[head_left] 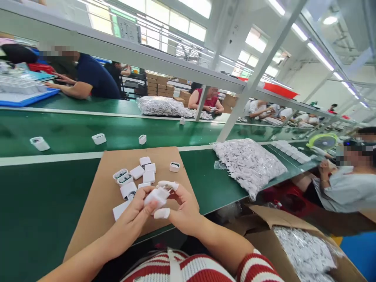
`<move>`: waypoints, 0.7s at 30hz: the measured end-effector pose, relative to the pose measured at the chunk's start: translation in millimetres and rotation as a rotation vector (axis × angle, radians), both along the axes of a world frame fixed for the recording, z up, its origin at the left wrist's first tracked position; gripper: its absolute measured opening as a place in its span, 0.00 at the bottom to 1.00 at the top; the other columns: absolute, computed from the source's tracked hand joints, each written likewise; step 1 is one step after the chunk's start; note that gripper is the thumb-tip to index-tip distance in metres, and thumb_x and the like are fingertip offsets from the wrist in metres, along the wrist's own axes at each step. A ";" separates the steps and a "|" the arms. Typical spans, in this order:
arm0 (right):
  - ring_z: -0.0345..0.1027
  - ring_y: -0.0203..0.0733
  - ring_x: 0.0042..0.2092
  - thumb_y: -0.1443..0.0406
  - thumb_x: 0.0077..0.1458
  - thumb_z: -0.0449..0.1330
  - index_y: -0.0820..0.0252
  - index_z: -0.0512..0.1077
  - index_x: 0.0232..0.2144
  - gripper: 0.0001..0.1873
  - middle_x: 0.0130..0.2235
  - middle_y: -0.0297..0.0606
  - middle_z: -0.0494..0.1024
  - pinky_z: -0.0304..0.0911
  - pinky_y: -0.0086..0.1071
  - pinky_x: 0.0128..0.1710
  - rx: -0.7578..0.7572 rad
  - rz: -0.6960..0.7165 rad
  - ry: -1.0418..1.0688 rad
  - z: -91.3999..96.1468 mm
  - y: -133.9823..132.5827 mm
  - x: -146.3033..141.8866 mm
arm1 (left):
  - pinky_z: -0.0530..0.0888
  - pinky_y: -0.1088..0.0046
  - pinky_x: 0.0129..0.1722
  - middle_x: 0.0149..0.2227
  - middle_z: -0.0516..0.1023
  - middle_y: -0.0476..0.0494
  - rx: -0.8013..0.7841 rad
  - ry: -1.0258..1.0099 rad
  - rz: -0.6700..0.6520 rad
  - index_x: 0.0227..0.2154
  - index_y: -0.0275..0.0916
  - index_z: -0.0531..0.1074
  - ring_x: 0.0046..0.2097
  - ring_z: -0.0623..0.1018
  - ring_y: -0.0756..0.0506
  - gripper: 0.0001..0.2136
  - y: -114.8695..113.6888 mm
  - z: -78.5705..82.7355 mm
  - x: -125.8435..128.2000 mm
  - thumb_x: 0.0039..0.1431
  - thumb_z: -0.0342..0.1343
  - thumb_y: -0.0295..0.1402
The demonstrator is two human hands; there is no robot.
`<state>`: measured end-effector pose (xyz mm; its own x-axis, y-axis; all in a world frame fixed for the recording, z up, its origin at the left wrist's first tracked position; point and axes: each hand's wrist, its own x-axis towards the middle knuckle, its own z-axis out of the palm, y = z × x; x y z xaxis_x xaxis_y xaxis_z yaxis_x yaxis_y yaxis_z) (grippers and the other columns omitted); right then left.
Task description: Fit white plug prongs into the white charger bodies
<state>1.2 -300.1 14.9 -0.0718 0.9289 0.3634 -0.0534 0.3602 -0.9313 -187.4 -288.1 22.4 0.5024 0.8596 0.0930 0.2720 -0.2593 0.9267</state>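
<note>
A white plastic charger housing (156, 198) is held over the cardboard sheet (96, 196), with small parts at its right end too fine to make out. My left hand (136, 209) is closed around its left side. White finger cots cover the thumb and index fingertip of my right hand (186, 211), which bracket the right end from below and above. Beyond my hands lies a loose group of white housings (149, 176), some with closed faces up. Two open ones (125, 179) stand side by side, showing dark insides. Another open housing (174, 167) stands apart at the right.
Several open housings, such as one white housing (99, 138), stand along the green belt (67, 129). A bulging bag of small white parts (249, 164) lies right of the cardboard. An open carton (264, 223) with bagged parts stands below right. Co-workers sit across and at right.
</note>
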 end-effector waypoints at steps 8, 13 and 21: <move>0.78 0.46 0.44 0.65 0.36 0.71 0.59 0.76 0.48 0.32 0.44 0.42 0.83 0.75 0.41 0.48 -0.119 -0.160 -0.007 -21.5 119.9 50.6 | 0.62 0.48 0.67 0.68 0.54 0.31 0.117 0.070 0.377 0.64 0.43 0.51 0.69 0.59 0.34 0.29 94.6 -7.0 -36.7 0.68 0.51 0.50; 0.77 0.49 0.40 0.66 0.35 0.61 0.64 0.74 0.46 0.30 0.39 0.44 0.81 0.74 0.45 0.44 -0.157 -0.629 -0.166 -58.7 231.3 116.1 | 0.46 0.49 0.71 0.65 0.53 0.22 0.392 0.212 1.011 0.58 0.23 0.53 0.71 0.50 0.30 0.31 223.8 -18.1 -138.3 0.65 0.59 0.42; 0.69 0.51 0.50 0.64 0.43 0.54 0.66 0.72 0.51 0.30 0.48 0.51 0.75 0.65 0.48 0.56 0.013 -0.939 -0.579 -113.9 345.1 158.2 | 0.39 0.38 0.69 0.70 0.37 0.13 0.231 0.393 1.268 0.63 0.10 0.40 0.72 0.39 0.22 0.46 303.6 -26.2 -319.1 0.60 0.64 0.39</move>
